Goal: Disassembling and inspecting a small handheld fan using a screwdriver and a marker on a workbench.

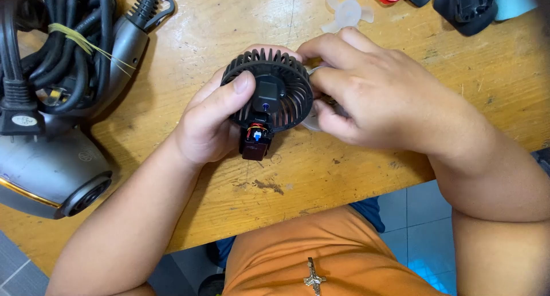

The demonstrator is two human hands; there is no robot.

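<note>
My left hand [213, 117] grips a round black slotted fan grille [286, 81] with a motor housing in its middle and a small connector block with red and blue wires [256, 140] hanging below it. The thumb lies across the grille's front. My right hand [366, 93] closes on the grille's right edge, its fingers pinching a pale part [312, 123] mostly hidden behind the grille. Both hands hold the piece just above a worn wooden table [321, 176].
A grey hair dryer [54, 170] lies at the left with its black cord [57, 50] coiled above it. A translucent white fan blade [346, 12] lies at the top of the table. Black objects [467, 7] lie at the top right. The table's near edge runs across the lower frame.
</note>
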